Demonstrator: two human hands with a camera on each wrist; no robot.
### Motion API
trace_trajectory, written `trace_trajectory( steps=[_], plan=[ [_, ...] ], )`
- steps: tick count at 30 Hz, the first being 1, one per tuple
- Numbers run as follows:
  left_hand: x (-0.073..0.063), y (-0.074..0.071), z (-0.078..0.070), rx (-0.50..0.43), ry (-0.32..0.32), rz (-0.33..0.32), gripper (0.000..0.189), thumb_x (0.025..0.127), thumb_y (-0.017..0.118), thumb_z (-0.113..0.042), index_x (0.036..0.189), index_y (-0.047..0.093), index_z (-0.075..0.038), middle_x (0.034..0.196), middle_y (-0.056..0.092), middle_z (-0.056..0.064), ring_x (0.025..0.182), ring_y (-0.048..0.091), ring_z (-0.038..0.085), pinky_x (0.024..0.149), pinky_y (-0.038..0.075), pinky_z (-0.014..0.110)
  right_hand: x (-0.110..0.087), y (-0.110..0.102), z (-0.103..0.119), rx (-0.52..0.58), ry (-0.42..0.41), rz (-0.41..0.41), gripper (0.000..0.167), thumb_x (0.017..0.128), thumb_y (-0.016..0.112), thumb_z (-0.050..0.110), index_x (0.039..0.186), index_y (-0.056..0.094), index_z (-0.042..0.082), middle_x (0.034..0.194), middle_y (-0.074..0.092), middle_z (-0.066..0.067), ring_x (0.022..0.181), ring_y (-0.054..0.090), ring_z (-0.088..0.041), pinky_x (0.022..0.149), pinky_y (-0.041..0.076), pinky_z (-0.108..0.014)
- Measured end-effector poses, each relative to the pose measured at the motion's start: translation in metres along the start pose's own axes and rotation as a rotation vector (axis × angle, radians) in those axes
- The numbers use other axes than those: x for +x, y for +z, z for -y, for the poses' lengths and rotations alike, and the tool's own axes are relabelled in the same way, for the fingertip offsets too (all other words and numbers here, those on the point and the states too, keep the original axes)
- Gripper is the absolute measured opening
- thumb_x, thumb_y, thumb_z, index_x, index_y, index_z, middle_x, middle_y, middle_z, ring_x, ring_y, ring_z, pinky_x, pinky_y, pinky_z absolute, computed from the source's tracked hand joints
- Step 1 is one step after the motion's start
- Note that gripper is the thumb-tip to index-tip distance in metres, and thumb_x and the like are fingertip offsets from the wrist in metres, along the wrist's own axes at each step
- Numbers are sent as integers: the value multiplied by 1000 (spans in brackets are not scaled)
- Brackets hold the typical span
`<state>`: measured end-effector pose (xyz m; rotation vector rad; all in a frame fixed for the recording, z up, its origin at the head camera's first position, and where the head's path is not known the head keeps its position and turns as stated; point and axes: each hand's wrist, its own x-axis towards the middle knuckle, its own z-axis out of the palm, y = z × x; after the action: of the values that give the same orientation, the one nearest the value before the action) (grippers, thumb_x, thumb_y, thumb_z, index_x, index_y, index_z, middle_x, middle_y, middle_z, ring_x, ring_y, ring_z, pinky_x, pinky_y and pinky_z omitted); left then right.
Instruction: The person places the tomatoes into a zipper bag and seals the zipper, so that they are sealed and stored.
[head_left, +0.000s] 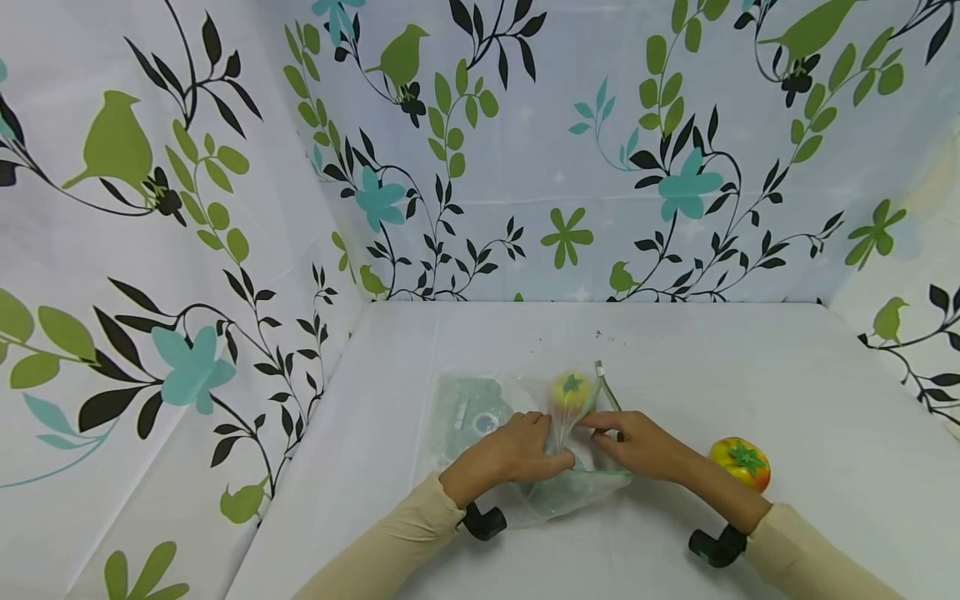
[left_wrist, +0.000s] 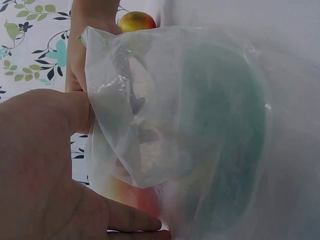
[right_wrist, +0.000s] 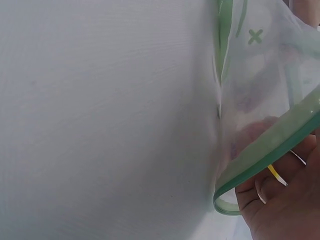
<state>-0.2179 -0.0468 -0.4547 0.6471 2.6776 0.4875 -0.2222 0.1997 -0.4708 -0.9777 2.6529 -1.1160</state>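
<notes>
Both hands are at a translucent zip bag [head_left: 555, 496] with a green zip edge and pale green print. My left hand [head_left: 517, 450] holds the bag between thumb and fingers. Curled at its green zip edge [right_wrist: 280, 152], the fingers of my right hand [head_left: 637, 442] grip the bag mouth. A yellow toy tomato [head_left: 572, 390] with a green leaf top shows at the bag's far side, partly behind plastic. Through the film in the left wrist view, an orange-red patch [left_wrist: 140, 197] shows near my left fingers.
A second toy tomato [head_left: 741, 464], yellow and red, lies on the white table [head_left: 825, 400] beside my right forearm. Left of the bag mouth, a flat printed part of the plastic [head_left: 465, 408] spreads over the table. Patterned cloth [head_left: 487, 150] hangs behind.
</notes>
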Motion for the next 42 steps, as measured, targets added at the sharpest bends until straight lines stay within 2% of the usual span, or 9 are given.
trace_trajectory(
  steps=[5, 8, 17, 21, 25, 29, 35, 38, 42],
  plan=[
    [-1, -1, -1, -4, 2, -7, 83, 93, 46, -59, 159, 44, -9, 159, 48, 9, 146, 46, 32, 114, 44, 47, -2, -1, 0, 5, -21, 29, 34, 103, 58, 2, 133, 73, 7, 139, 69, -13, 117, 68, -27, 83, 55, -26],
    [-1, -1, -1, 1, 0, -10, 84, 93, 46, -60, 159, 44, -9, 159, 48, 9, 146, 46, 32, 114, 44, 47, -3, -3, 1, 9, -26, 40, 33, 103, 58, 3, 132, 73, 7, 141, 68, -15, 119, 68, -31, 80, 54, -26],
    [-1, 0, -4, 12, -9, -15, 85, 93, 48, -60, 159, 45, -7, 160, 48, 10, 148, 45, 32, 115, 43, 47, -14, -25, 2, -15, -20, -5, 27, 105, 62, 10, 129, 75, 10, 127, 75, -5, 102, 66, -10, 76, 54, -26],
    [-2, 0, -5, 9, -13, -8, 86, 93, 48, -61, 160, 43, -6, 162, 45, 11, 149, 43, 33, 117, 42, 48, -29, -47, 5, -75, 46, -47, 30, 104, 68, 23, 131, 73, 11, 127, 74, -4, 105, 67, -11, 82, 56, -29],
    [-2, 0, -4, 4, -17, 7, 87, 94, 47, -61, 162, 40, -6, 165, 42, 12, 153, 39, 33, 119, 39, 49, -48, -66, 5, -140, 143, -92, 41, 101, 72, 39, 137, 69, 21, 132, 72, -1, 116, 66, -19, 93, 57, -37],
    [-2, 0, -3, 0, -16, 16, 88, 95, 46, -62, 163, 38, -7, 166, 40, 12, 154, 37, 32, 119, 39, 50, -67, -82, -3, -201, 189, -143, 51, 96, 76, 44, 142, 65, 25, 135, 71, -2, 121, 64, -23, 97, 56, -43],
    [-2, -2, -4, 3, -19, 5, 88, 94, 47, -63, 162, 39, -7, 165, 41, 13, 153, 38, 32, 118, 40, 50, -91, -100, -13, -222, 248, -178, 62, 94, 79, 44, 148, 59, 19, 141, 67, -6, 123, 60, -27, 96, 56, -35],
    [-2, -1, -5, 7, -23, 6, 88, 95, 48, -63, 163, 39, -7, 165, 41, 13, 153, 38, 32, 118, 40, 50, -104, -106, -19, -206, 256, -174, 65, 94, 80, 39, 150, 56, 17, 146, 64, -10, 124, 59, -20, 94, 54, -28],
    [-3, 1, -6, 8, -21, 11, 88, 95, 48, -63, 163, 39, -7, 165, 41, 14, 153, 38, 33, 119, 40, 49, -124, -109, -34, -181, 256, -157, 67, 94, 81, 32, 152, 53, 14, 147, 61, -11, 119, 54, 6, 91, 53, -23]
  ],
)
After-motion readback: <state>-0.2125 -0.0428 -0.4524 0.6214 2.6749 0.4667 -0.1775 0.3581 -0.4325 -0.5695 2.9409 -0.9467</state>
